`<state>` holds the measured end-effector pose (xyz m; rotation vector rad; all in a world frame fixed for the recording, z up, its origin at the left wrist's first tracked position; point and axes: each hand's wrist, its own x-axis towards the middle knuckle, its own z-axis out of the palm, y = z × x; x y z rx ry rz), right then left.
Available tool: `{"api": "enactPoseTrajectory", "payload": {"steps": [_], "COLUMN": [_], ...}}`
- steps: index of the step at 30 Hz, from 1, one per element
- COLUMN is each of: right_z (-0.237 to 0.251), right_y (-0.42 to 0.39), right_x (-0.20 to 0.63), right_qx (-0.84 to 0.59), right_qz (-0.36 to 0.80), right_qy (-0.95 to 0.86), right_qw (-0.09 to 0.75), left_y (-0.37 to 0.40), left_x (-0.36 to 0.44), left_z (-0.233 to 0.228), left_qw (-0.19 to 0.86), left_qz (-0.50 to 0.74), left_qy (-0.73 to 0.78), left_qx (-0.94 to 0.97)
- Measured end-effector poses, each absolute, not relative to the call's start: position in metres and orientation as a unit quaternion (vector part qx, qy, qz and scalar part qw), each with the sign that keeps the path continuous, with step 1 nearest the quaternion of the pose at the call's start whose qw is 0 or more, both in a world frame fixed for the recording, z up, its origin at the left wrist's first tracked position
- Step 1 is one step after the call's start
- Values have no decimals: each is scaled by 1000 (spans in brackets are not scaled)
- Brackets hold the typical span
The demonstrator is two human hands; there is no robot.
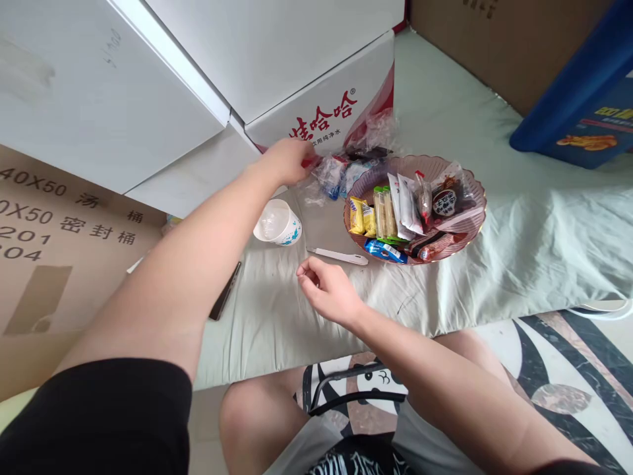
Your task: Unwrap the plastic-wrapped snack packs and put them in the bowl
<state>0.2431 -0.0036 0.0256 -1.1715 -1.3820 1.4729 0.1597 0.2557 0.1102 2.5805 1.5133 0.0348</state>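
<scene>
My left hand [289, 161] stretches across to the crumpled clear and blue wrappers [332, 177] in front of the white box. Its fingers are bent together, mostly hidden, around a small red wrapper [310, 160]. My right hand [329, 290] is curled closed above the cloth edge, with nothing visible in it. Just beyond it lies a white utility knife [339, 256]. Left of the knife, a paper cup [283, 224] with blue marks holds something clear. A pinkish ribbed plate [475, 224] carries several packaged snacks, among them yellow packets [362, 216] and a blue packet [386, 251].
White cartons [321, 46] are stacked behind the wrappers, and a brown carton [64, 244] stands at left. A blue container [583, 99] is at the far right. A dark phone-like object [225, 291] lies partly under my left arm on the pale green cloth [534, 231].
</scene>
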Motion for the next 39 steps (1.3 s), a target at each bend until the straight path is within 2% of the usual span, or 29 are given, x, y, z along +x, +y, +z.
{"api": "enactPoseTrajectory", "payload": {"steps": [4,8,12,19,25,28,32,36,39], "right_z": [26,25,26,27,23,22,20,16,9], "right_y": [-3,-1,0,-10,-14,-15,-15,-13,-10], "right_x": [242,245,248,255,261,262,261,262,263], "right_qx": [-457,-459,-453,-450,-459,-465,-464,-461,-471], "right_qz": [574,568,566,553,529,521,516,503,485], "right_qy": [-568,-587,-592,-609,-625,-627,-628,-624,-608], "right_qw": [371,350,352,348,344,346,353,380,416], "left_y": [251,247,250,245,220,213,210,192,157], "left_x": [207,224,222,196,176,167,158,147,126], "left_z": [93,87,81,74,89,95,107,134,154], "left_qw": [27,-31,-41,-17,-105,-107,-14,161,325], "left_qz": [-97,-163,-164,-58,-117,-142,-49,150,293], "left_qy": [402,396,414,400,382,389,447,518,496], "left_qx": [910,903,895,914,911,904,893,827,750]}}
